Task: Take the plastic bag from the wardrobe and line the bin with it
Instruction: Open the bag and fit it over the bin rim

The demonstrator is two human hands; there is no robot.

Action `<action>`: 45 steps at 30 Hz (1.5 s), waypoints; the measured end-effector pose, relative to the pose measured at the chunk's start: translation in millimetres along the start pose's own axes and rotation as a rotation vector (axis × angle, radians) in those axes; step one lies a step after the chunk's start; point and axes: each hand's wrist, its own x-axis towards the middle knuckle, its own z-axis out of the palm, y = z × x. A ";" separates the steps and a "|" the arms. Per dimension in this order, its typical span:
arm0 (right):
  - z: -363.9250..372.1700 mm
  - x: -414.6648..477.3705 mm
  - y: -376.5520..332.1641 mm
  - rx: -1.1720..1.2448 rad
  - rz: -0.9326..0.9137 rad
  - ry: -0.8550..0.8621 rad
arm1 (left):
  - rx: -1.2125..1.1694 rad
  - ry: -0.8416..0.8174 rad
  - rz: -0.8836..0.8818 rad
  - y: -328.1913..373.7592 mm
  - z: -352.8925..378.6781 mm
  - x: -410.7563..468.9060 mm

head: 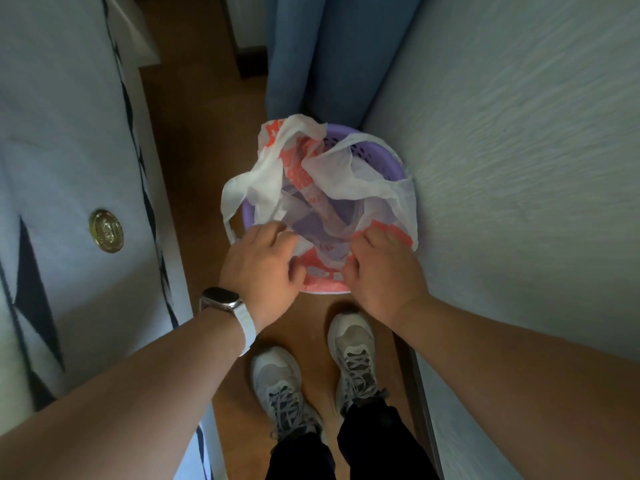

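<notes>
The thin white plastic bag with orange-red print (332, 181) lay open inside the round lilac plastic bin with a perforated wall (394, 161), which stood on the brown wooden floor (207, 133) against a pale textured wall. The step in hand was the lining itself: the fetching looked done. The left hand (261, 268) and the right hand (382, 271) each pinched the bag's near edge, folding it over the near rim, where printed film already hung outside. On the far side the bag's handles stood loose and crumpled above the rim. The next move probably called for working both hands round toward the far rim, stretching the mouth gently so the thin film would not tear.
</notes>
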 end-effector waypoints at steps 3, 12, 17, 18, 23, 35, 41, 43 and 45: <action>4.6 26.4 2.6 -0.018 -0.121 -0.120 | 0.044 0.021 0.017 -4.8 -4.2 24.8; -12.2 84.1 25.2 -0.258 0.072 -0.131 | 0.152 -0.002 -0.101 -31.4 -0.3 66.9; -14.3 92.6 37.5 -0.243 0.212 -0.093 | 0.133 -0.023 -0.157 -40.0 -0.8 73.6; -13.5 94.3 37.6 -0.224 0.226 -0.084 | 0.125 -0.036 -0.145 -42.3 -1.0 74.7; -9.4 104.0 35.4 -0.131 0.264 -0.035 | -0.016 -0.112 -0.094 -49.2 3.4 75.4; -4.9 84.2 9.5 0.364 0.286 0.016 | 0.134 -0.085 -0.320 -55.3 -20.2 85.7; -4.4 68.7 1.9 0.425 0.461 0.067 | 0.088 0.146 -0.148 -39.1 -28.6 89.7; -9.5 63.1 -0.7 0.324 0.421 0.097 | 0.064 0.134 -0.126 -39.3 -30.1 97.4; -15.0 60.3 -2.7 0.232 0.347 0.095 | 0.062 0.083 -0.119 -43.0 -31.1 104.0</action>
